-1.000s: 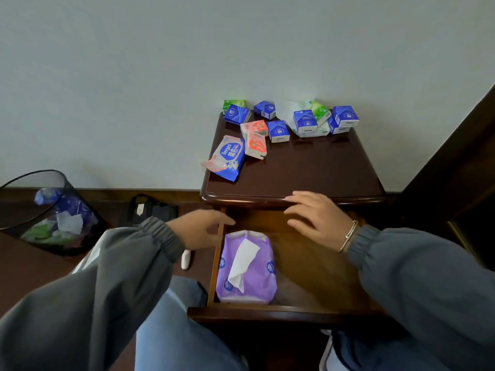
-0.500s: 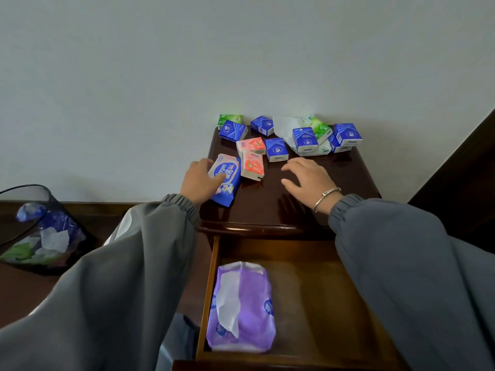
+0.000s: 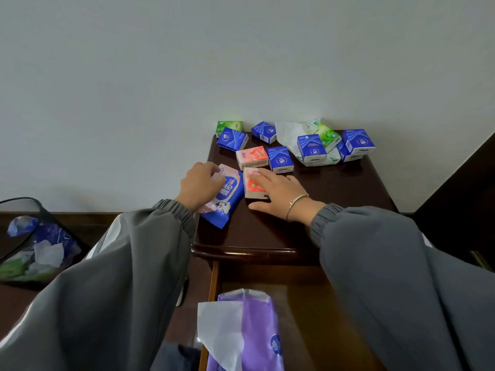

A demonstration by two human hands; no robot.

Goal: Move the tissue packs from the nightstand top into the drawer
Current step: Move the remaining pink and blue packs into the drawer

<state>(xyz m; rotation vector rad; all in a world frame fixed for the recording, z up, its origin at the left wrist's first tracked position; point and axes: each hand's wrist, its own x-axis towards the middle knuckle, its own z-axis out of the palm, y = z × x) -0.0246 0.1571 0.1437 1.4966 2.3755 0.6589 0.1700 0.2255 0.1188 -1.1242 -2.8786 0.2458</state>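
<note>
L hand curls round blue pack; R hand, just right of it, lies flat on pink pack, prob. gathering both for drawer.

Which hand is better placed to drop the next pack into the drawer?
Left: the left hand grips the blue soft pack at the nightstand's edge, while the right hand only rests flat on the pink pack.
</note>
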